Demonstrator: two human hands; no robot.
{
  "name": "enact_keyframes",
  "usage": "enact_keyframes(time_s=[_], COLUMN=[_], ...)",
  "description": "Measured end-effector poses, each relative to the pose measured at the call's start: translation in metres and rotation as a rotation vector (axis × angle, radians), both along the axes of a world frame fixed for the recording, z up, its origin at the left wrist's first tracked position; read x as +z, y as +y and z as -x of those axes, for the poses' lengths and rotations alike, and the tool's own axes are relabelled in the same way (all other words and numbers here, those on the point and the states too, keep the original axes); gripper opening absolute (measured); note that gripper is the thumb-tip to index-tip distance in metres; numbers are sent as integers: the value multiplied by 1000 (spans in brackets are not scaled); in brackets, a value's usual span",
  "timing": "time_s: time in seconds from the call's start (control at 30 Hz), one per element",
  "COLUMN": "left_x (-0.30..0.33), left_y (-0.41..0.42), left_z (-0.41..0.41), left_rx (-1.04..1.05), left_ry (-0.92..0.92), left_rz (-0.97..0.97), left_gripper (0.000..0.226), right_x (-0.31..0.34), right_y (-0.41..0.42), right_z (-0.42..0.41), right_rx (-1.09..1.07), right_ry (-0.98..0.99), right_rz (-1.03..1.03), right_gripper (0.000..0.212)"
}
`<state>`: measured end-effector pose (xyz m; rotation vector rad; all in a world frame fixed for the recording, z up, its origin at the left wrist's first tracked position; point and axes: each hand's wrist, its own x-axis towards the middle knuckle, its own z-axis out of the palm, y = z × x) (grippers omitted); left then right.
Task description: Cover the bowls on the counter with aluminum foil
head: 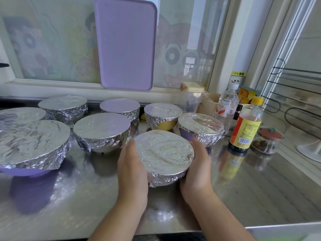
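Note:
A foil-covered bowl (164, 153) sits between my hands, apparently lifted just above the steel counter (260, 197). My left hand (132, 169) presses flat against its left side; my right hand (198, 167) cups its right side. Several other bowls stand behind, all wrapped in aluminum foil: a large purple one (31, 145) at the left, a middle one (102, 131), a yellow one (163, 115), a purple one (201, 127) just behind my right hand, and more (63, 105) in the back row.
A purple cutting board (126, 44) leans on the window. At the right stand a water bottle (226, 106), a yellow-capped sauce bottle (246, 124), a lidded cup (191, 96), a small spice jar (267, 141) and a wire rack (295, 94). The counter's front edge runs below my forearms.

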<state>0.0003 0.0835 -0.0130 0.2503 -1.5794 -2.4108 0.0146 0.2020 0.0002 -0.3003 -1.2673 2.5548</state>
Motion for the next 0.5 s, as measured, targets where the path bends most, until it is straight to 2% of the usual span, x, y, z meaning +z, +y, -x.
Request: enact_keyframes(time_s=[0.07, 0.13, 0.27, 0.4, 0.5], left_x=[1, 1, -3, -4, 2], left_y=[-3, -6, 2, 8, 9], left_z=[4, 3, -12, -1, 14], left_rx=[-7, 19, 45, 90, 72], left_ry=[-35, -7, 86, 64, 15], left_rz=[-33, -20, 56, 79, 52], left_gripper=[38, 34, 35, 26, 29], right_x=[0, 3, 2, -6, -4], right_y=[2, 5, 4, 0, -4], right_z=[-1, 0, 3, 15, 26], right_rx=[-15, -32, 7, 14, -40], right_ry=[-4, -22, 9, 57, 38], right_rz=[4, -12, 2, 40, 76], right_gripper=[29, 41, 34, 21, 28])
